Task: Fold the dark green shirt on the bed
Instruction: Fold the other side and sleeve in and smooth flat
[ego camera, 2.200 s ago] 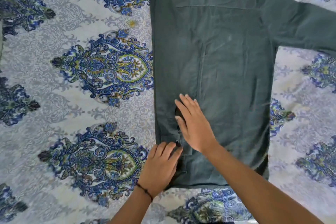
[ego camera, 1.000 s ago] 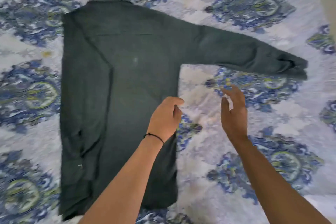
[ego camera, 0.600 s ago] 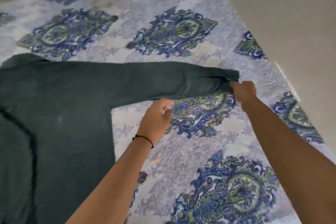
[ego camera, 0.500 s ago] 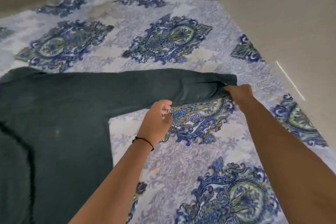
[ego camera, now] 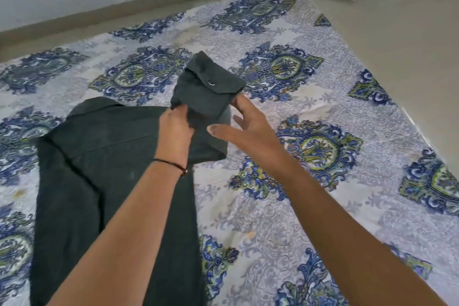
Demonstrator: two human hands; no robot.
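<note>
Both hands have lifted the sleeve (ego camera: 206, 97) off the bedsheet (ego camera: 298, 206).

Sleeve (ego camera: 203, 107), stretched flat to the right across the bed 0.5 s ago, now lifted and drawn in toward shirt body (ego camera: 104, 169), cuff (ego camera: 213, 79) raised. Left hand (ego camera: 175, 135) moved from beneath sleeve to gripping its left edge; right hand (ego camera: 244, 126) shifted from cuff end to sleeve's right edge.

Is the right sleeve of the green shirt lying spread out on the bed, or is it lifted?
Lifted. Both the left hand and the right hand hold the sleeve up, its buttoned cuff pointing upward.
</note>
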